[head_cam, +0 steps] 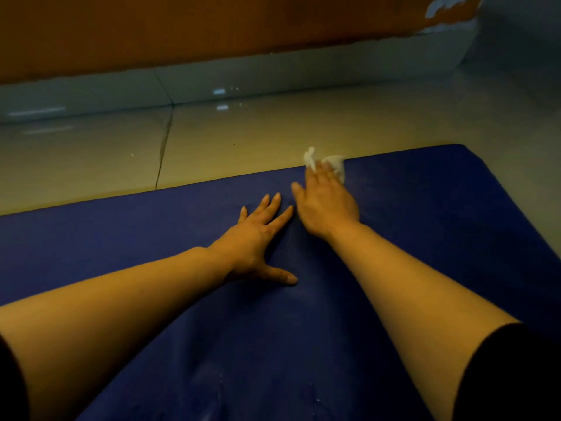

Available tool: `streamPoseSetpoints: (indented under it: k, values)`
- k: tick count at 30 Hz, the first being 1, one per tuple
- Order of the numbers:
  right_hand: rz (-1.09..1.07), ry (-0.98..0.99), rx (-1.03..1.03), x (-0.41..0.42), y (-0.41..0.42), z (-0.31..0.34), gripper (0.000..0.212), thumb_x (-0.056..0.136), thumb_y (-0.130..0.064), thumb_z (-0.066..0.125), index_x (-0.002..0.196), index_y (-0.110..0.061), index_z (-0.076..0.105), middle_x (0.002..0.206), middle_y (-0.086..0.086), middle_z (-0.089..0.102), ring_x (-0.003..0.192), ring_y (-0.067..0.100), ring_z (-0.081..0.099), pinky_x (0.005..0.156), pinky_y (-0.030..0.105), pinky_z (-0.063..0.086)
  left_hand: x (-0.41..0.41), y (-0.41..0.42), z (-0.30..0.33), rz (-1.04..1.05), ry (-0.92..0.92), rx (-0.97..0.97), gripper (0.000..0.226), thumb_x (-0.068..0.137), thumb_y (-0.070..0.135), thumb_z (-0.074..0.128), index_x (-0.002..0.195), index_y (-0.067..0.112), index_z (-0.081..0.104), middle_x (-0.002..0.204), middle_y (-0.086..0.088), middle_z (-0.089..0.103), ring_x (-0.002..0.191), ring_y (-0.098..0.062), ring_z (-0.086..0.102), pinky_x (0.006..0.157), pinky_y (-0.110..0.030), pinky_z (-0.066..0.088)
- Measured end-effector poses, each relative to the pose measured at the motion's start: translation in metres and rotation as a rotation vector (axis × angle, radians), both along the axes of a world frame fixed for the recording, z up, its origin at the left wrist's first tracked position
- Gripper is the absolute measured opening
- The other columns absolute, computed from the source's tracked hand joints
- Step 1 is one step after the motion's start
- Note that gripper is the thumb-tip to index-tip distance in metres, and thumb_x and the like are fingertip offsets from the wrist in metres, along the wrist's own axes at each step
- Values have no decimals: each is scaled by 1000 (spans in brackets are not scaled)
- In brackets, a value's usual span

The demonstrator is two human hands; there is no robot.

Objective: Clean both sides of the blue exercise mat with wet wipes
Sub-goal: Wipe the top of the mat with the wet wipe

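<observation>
Blue foam exercise mat (425,238), flat on glossy pale tiled floor (236,138), filling the near and right part of the view; its far long edge runs parallel to the grey skirting under an orange wall (182,25). One face up. Underside not visible.

Left forearm and left hand (258,235): palm down on the mat, well inside its far edge, fingers spread apart and flat, gripping nothing. Judged to be pinning the mat so it does not slide.

Right hand (326,202): further out, just short of the mat's far edge, fingers together and pressed flat onto a crumpled white wet wipe (335,165). Wipe is trapped under the fingertips, not pinched; bits of it stick out beyond the fingers, one tuft reaching past the mat's edge over the floor.

Surface: faint pale streaks and specks on the mat near the body; a slightly lighter haze beside the right hand. Light is dim, so cannot tell wet from dry, or wiped from unwiped.

Progress, as a judgement: work is on the upper face, at the far edge strip. How much of this face is finished is unclear. Mat has not visibly been turned, so the second side probably remains, along with any uncovered part of this one.
</observation>
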State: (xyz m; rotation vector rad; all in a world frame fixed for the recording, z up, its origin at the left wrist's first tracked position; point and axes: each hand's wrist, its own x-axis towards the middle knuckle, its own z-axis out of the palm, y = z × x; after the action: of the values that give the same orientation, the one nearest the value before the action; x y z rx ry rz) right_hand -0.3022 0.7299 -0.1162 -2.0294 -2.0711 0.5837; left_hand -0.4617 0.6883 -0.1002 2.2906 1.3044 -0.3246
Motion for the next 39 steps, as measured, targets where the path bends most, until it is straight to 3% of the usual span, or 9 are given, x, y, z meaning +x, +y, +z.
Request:
streamPoseSetpoints:
  k: [4,8,12,18,22,25,29,33,39]
  values:
    - [133,-61,-26,25,-6,8,63,99,-47,24,151,-23,-4,159,-3,-2,145,15,-4,113,39,19,0,0,1,5,3,-6,124,68,66,70,151,27,-15,156,3,-28,134,-8,-31,115,-46,-14]
    - [-83,-71,-69,60,-8,12,64,100,-44,23,150,-22,-10,159,1,-4,146,16,-1,112,41,21,1,2,3,5,12,-26,124,69,65,70,151,27,-15,157,1,-28,143,-15,-25,115,-47,-14]
    - [-248,71,-20,21,-25,10,68,99,-42,29,150,-13,-5,158,6,7,145,21,9,110,40,25,2,0,1,9,12,-6,125,69,66,69,150,26,-17,156,0,-29,140,-13,-29,115,-47,-14]
    - [103,-35,102,19,-49,-3,64,99,-44,25,151,-20,-5,159,0,4,146,16,1,117,33,12,5,-3,4,8,69,11,123,72,67,66,150,23,-18,156,-2,-30,144,-18,-25,118,-48,-10]
    - [-89,-197,5,72,-46,-2,64,99,-46,19,150,-20,-9,159,1,-5,146,15,-1,119,36,5,5,-4,6,0,106,1,120,74,67,63,150,24,-19,156,-3,-30,145,-22,-24,118,-49,-9]
    - [-195,-234,-13,58,-53,1,67,99,-46,18,149,-12,-11,159,5,-6,146,16,-3,119,37,0,6,-3,6,0,117,5,120,74,67,63,151,23,-19,156,-5,-30,145,-24,-24,117,-51,-9]
    - [-40,-119,74,7,-83,-2,68,99,-43,23,149,-12,-13,158,3,-12,145,16,-10,116,31,-5,9,-4,7,-3,156,27,120,75,68,62,151,19,-18,157,-8,-28,145,-25,-22,117,-51,-6]
    - [136,-174,107,19,-99,-1,67,99,-46,24,150,-19,-11,158,-2,-12,145,12,-10,116,29,-2,12,-12,9,15,194,37,114,81,65,57,152,16,-17,157,-10,-26,146,-26,-19,117,-53,-3]
    - [-212,-282,-23,52,-103,5,67,99,-48,18,150,-13,-8,158,5,-9,146,16,-4,119,33,-1,15,-39,4,53,225,68,91,94,56,43,152,16,-14,159,-7,-23,148,-21,-16,118,-56,3]
